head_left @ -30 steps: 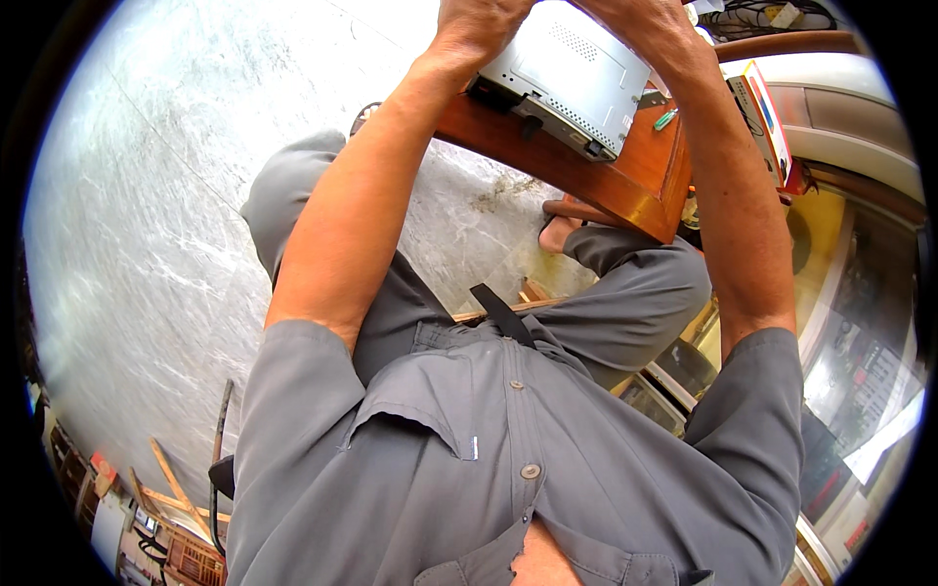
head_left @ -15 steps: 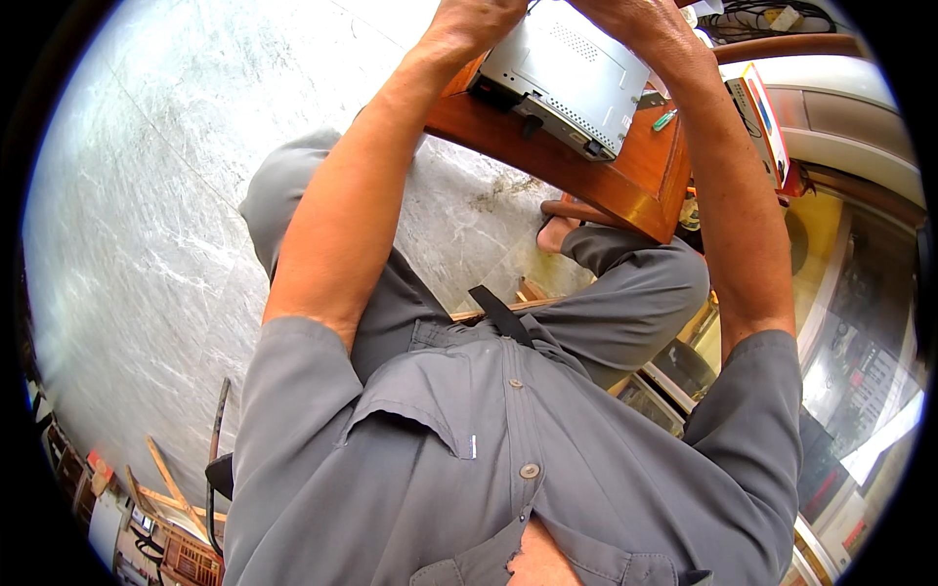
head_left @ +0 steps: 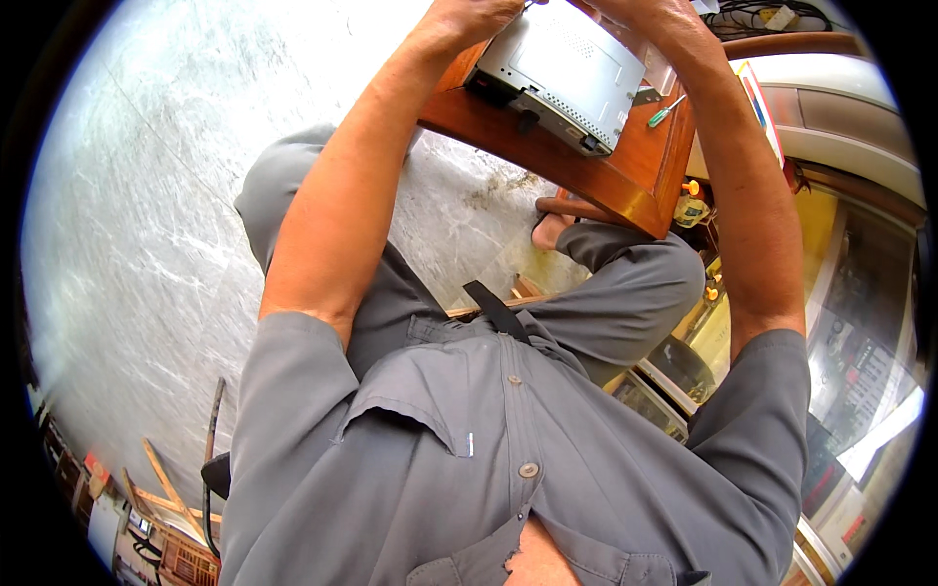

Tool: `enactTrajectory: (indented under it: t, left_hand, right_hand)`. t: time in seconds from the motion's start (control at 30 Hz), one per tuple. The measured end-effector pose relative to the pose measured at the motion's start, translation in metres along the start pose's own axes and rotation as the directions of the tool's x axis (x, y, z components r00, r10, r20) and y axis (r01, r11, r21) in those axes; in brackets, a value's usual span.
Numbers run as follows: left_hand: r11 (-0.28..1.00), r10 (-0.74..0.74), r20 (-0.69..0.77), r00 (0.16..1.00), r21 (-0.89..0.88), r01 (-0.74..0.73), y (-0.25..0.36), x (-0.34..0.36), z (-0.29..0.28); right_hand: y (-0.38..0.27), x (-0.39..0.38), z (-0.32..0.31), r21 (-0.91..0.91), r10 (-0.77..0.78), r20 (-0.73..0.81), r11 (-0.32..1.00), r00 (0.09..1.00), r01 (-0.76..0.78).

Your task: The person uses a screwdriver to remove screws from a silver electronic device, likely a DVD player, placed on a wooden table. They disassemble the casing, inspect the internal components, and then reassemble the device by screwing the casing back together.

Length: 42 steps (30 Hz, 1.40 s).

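A silver metal electronic unit (head_left: 567, 73), box-shaped with vent holes and sockets along its near side, lies on a reddish-brown wooden table (head_left: 625, 186). At its far left corner is my left hand (head_left: 474, 15), its visible fingers curled around something dark and thin that the top edge of the view cuts off. Beyond the unit's far right side reaches my right hand (head_left: 650, 15), with its fingertips mostly out of the picture. A small screwdriver with a green handle (head_left: 659, 118) rests on the table, right of the unit.
Coiled black cables (head_left: 772, 15) lie at the far right. A glass-topped case (head_left: 850, 361) stands beside my right arm. Wooden furniture (head_left: 181, 518) is at the lower left. My bent legs (head_left: 625, 303) are just below the table.
My right hand and forearm have shifted slightly right. More of the screwdriver and tabletop now shows. The unit appears slightly farther left in the view.
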<state>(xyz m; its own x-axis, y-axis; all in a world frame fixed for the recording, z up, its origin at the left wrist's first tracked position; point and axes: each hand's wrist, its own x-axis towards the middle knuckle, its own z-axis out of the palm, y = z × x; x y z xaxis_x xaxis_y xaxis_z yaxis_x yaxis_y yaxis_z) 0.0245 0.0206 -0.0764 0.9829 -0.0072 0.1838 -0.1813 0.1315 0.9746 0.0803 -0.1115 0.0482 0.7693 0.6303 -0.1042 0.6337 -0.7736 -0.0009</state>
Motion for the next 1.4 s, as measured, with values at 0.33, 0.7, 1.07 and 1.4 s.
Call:
enactTrajectory:
  t: [0.33, 0.7, 1.07, 1.4]
  left_hand:
    - [0.998, 0.000, -0.043, 0.999, 0.063, 0.002, -0.019, 0.002, -0.002]
    - [0.982, 0.174, -0.233, 0.957, 0.117, -0.150, -0.009, -0.003, 0.020]
    - [0.997, -0.006, -0.181, 0.984, -0.074, -0.008, 0.014, -0.017, 0.016]
    - [0.998, 0.059, -0.117, 0.991, 0.030, -0.056, 0.008, -0.004, 0.009]
  right_hand:
    - [0.022, 0.007, 0.004, -0.102, -0.531, 0.042, 0.841, 0.847, 0.532]
    - [0.004, 0.010, -0.006, -0.192, -0.138, 0.201, 0.965, 0.970, 0.178]
    - [0.006, -0.005, -0.009, -0.073, -0.482, -0.055, 0.875, 0.874, 0.478]
    - [0.009, 0.004, -0.004, -0.006, -0.300, -0.024, 0.954, 0.954, 0.300]
